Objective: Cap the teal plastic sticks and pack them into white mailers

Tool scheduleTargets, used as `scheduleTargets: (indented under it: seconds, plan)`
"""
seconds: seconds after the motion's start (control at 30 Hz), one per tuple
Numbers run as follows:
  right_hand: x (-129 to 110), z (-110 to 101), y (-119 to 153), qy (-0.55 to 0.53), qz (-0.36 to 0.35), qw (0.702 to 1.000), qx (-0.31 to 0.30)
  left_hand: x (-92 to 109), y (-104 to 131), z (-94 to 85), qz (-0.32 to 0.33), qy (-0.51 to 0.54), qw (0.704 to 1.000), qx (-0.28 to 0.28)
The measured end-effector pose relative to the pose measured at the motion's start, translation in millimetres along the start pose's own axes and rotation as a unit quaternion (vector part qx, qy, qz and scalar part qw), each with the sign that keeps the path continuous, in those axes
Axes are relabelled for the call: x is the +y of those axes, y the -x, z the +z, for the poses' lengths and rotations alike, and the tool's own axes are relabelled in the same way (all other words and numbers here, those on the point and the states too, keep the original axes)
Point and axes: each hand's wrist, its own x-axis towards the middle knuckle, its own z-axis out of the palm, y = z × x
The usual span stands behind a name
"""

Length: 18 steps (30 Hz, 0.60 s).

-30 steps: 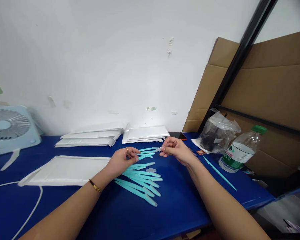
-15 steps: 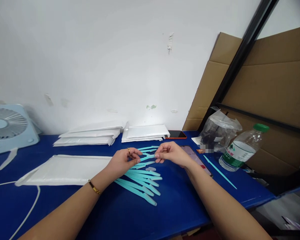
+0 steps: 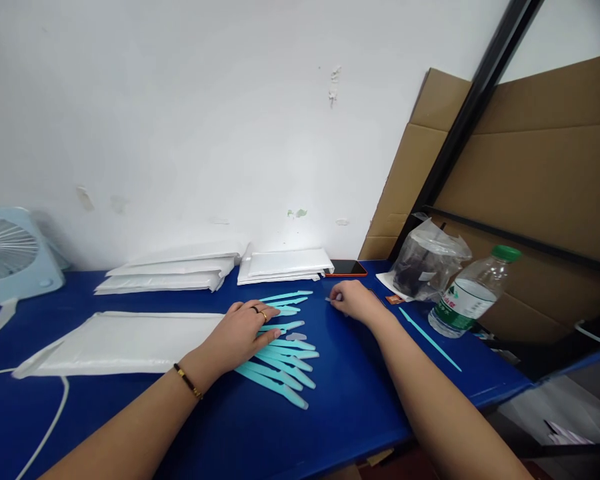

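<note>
Several turquoise eyebrow razors [image 3: 280,369] with clear blade caps lie fanned out on the blue table, their left ends partly under my left hand [image 3: 243,337]. That hand rests over them, fingers stretched and thumb apart, the fingertips touching a razor [image 3: 289,311] in the upper part of the fan. To the right, low over the tabletop, my right hand [image 3: 351,299] is pinched on a small clear plastic cap [image 3: 329,299], which shows only at the fingertips. Another loose clear cap [image 3: 296,337] lies among the razors.
White padded mailers lie at the left [image 3: 130,340] and in stacks by the wall [image 3: 165,273]. A phone [image 3: 347,268] sits at the back. On the right are a single razor [image 3: 430,339], a bottle [image 3: 473,293] and a bagged cup [image 3: 425,260]. A fan [image 3: 15,257] stands far left.
My hands have moved apart. The left has lowered onto the razors and its fingers have straightened; the right has drawn away to the right with a clear cap. The view has turned slightly right.
</note>
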Motion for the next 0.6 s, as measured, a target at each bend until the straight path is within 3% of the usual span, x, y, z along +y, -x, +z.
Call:
scheduleTargets:
  seconds: [0.2,0.4,0.6]
  plan:
    - [-38.4,11.8,1.3,0.007,-0.113,0.993,0.026,-11.3,-4.2,1.8,-0.023,-0.007,1.000,0.017]
    - [-41.8,7.6,6.6,-0.162,-0.092,0.981,0.050,-19.0,-8.1,-1.4,-0.065,-0.020,0.997,0.024]
    - [-41.6,17.5,5.5,-0.375,-0.090,0.922,-0.044,-20.1,-7.7,-1.3,-0.124,0.067,0.990,0.015]
